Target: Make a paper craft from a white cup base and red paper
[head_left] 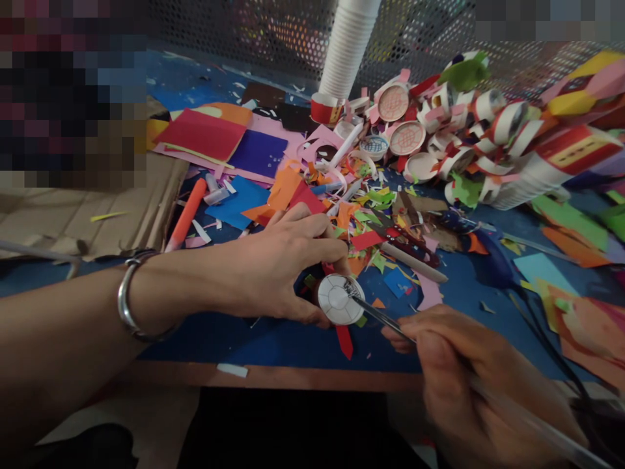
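Near the table's front edge, a cut paper cup (332,303) shows its round white bottom, drawn with black lines like a turtle shell. Dark scribble fills a patch at its upper right. Thumb and fingers of my left hand (293,260) grip the cup from its left and far side. A pen (385,319) is pinched in my right hand (469,371), its dark tip touching the drawn disc. Below the cup a red paper strip (344,342) points toward me; whether it is joined to the cup is unclear.
Paper scraps and scissors (405,241) lie beyond my hands. Several finished cup pieces (407,138) are heaped behind, beside cup stacks (349,45). A blue glue gun (493,257) with its cord lies right. An orange marker (188,212) and cardboard (122,208) are left.
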A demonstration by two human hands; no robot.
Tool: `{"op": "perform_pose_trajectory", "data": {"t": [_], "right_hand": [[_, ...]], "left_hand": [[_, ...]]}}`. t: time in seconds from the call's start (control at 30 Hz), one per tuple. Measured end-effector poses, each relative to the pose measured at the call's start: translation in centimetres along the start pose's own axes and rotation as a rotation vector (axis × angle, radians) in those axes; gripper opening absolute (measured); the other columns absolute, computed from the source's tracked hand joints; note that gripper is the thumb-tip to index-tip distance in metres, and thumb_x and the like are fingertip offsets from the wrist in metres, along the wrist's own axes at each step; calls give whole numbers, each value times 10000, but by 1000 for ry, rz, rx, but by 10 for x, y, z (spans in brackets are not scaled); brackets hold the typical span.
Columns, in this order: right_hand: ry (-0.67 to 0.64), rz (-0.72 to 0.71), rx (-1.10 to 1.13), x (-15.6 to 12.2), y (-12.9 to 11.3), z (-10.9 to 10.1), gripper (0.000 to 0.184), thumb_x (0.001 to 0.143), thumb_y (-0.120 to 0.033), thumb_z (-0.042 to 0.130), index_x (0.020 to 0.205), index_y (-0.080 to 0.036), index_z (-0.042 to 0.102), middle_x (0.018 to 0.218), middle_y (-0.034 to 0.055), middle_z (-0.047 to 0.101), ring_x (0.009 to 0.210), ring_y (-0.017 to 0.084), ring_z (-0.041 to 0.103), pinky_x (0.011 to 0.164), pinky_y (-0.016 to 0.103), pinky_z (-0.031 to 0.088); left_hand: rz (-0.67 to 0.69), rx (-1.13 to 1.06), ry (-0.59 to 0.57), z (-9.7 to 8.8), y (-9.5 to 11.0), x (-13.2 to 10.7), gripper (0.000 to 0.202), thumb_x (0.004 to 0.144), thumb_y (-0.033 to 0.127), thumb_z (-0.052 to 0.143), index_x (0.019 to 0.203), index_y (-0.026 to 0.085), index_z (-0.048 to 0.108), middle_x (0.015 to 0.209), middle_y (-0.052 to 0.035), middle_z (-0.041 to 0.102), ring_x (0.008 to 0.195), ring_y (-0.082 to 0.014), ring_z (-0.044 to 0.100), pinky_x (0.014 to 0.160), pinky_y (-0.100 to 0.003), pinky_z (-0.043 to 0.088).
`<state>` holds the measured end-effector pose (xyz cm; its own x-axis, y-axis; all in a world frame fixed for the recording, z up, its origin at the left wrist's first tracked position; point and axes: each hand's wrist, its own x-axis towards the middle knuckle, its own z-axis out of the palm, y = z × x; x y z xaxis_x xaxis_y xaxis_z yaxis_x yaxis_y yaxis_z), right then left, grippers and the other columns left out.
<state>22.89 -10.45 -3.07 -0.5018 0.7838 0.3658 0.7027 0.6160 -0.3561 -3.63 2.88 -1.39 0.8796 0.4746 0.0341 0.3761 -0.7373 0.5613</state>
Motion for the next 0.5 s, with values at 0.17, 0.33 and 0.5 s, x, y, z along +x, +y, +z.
{"op": "perform_pose_trajectory", "data": {"t": [0.17, 0.33, 0.5], "right_hand": [[29, 28, -18, -2, 3, -2, 193, 914, -98, 621, 1058, -188, 711, 867, 51, 810, 775, 201, 803, 671, 248, 667], [344, 260, 6, 8, -25, 17, 195, 958, -201, 533, 875, -177, 708, 728, 45, 753, 671, 162, 742, 681, 266, 637], [360, 322, 93, 10, -38, 28, 215, 960, -249, 552, 846, -184, 721, 730, 43, 741, 675, 153, 718, 670, 280, 600]], "left_hand": [[-3, 12, -5, 0, 1, 0, 454, 740, 396, 884, 1133, 254, 706, 1190, -62, 580, 1160, -291, 514, 1069, -435, 368], [2, 20, 0, 0, 1, -1, 447, 762, 421, 866, 1142, 250, 703, 1194, -66, 576, 1158, -288, 516, 1065, -432, 369], [24, -2, 8, 0, 0, -2, 413, 760, 382, 866, 1121, 258, 707, 1184, -60, 583, 1156, -281, 520, 1048, -409, 386]]}}
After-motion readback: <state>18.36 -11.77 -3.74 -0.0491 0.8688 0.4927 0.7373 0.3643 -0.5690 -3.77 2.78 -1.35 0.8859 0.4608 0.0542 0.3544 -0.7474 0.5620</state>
